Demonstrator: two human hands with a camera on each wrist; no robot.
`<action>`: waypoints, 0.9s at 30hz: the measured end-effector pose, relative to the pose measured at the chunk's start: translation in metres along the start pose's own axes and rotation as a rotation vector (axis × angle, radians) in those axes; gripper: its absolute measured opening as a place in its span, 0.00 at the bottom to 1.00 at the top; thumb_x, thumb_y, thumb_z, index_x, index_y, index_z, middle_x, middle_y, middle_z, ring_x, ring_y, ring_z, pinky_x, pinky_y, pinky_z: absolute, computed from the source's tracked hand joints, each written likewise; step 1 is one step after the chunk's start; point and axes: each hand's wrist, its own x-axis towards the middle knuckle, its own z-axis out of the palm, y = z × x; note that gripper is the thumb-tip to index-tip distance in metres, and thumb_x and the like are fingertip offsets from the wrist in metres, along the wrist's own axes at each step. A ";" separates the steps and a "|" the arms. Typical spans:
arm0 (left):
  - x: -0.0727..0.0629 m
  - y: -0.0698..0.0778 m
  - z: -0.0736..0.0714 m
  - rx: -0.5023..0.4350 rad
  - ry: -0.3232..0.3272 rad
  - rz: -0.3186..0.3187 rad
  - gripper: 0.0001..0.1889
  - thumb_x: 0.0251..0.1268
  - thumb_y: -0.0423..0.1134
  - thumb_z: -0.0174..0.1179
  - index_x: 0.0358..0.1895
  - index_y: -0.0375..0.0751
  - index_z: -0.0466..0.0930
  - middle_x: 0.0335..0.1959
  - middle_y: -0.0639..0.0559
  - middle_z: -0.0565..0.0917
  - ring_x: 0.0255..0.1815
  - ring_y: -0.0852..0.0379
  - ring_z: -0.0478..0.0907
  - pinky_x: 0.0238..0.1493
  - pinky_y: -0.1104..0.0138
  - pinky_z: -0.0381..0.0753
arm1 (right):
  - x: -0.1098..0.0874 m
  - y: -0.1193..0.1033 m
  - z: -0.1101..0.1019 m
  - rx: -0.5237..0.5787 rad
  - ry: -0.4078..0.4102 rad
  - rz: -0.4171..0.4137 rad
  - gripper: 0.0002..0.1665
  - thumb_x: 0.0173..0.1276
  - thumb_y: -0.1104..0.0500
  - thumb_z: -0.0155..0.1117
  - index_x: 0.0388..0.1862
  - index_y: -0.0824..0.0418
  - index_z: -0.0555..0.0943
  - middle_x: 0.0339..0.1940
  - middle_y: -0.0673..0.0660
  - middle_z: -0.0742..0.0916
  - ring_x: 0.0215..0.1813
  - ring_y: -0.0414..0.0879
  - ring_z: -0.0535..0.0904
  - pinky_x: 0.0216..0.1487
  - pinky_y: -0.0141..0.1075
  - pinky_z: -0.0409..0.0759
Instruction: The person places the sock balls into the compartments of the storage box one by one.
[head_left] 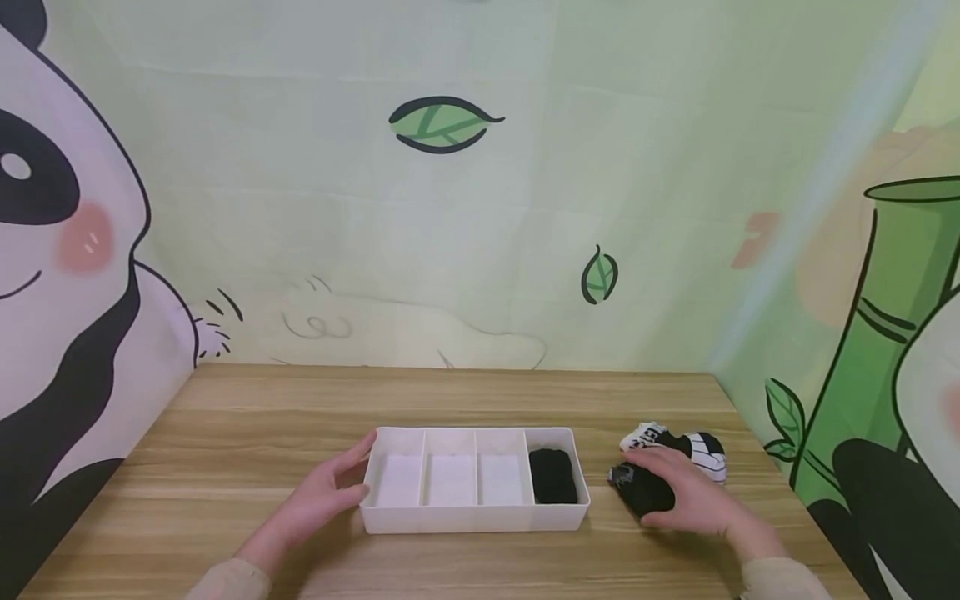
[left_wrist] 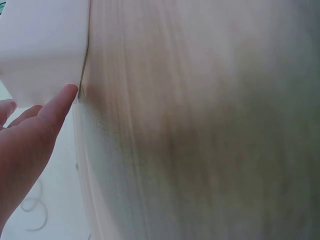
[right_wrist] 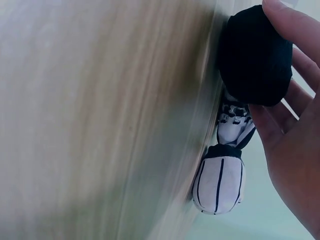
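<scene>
Head view: at the left end of the white tray (head_left: 474,521), the left hand (head_left: 318,496), thumb spread from fingers, touching the end wall without wrapping round it. With so light a contact, could let the tray skid on the desk (head_left: 300,396) if bumped from its other end. Long axis of the tray straight across, left end to right end, four compartments in a row. In the tray's rightmost compartment, a folded black bundle (head_left: 553,477), probably socks, seemingly longer from near wall to far wall than across.

Beyond the tray's right end, near but apart from it, a second black bundle (head_left: 643,490), held in the curled right hand (head_left: 697,498), thumb on the near side, fingers over the far side. Could loosen if gripped by an outer layer only, or catch the tray's right wall if carried too low. Grey-marked end aimed towards the tray; long axis apparently aslant, from there back towards the palm, partly hidden.

Farther right of the tray, just behind the held bundle, black-and-white socks (head_left: 707,457), striped end farthest from the tray, long axis roughly left to right. Close to the fingers, so liable to be dragged along in a low sweep.
</scene>
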 end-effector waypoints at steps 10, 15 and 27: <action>0.000 0.000 0.000 0.001 0.004 -0.002 0.40 0.64 0.29 0.59 0.78 0.36 0.52 0.76 0.35 0.55 0.72 0.34 0.60 0.69 0.46 0.58 | -0.001 -0.001 0.001 -0.020 0.003 0.035 0.48 0.45 0.47 0.83 0.65 0.61 0.76 0.62 0.63 0.78 0.64 0.65 0.71 0.58 0.63 0.71; 0.000 0.000 0.000 -0.004 0.002 -0.009 0.40 0.64 0.29 0.59 0.78 0.37 0.52 0.76 0.35 0.56 0.73 0.34 0.59 0.68 0.47 0.59 | -0.001 -0.001 0.001 -0.014 -0.004 0.054 0.48 0.45 0.45 0.82 0.64 0.62 0.77 0.62 0.62 0.78 0.63 0.63 0.71 0.57 0.61 0.72; 0.000 0.000 0.000 0.002 -0.001 -0.004 0.40 0.64 0.30 0.60 0.78 0.38 0.52 0.76 0.36 0.56 0.73 0.35 0.59 0.68 0.47 0.59 | -0.001 0.000 0.006 0.001 -0.013 0.088 0.47 0.47 0.45 0.82 0.64 0.62 0.76 0.62 0.63 0.78 0.62 0.63 0.72 0.56 0.61 0.73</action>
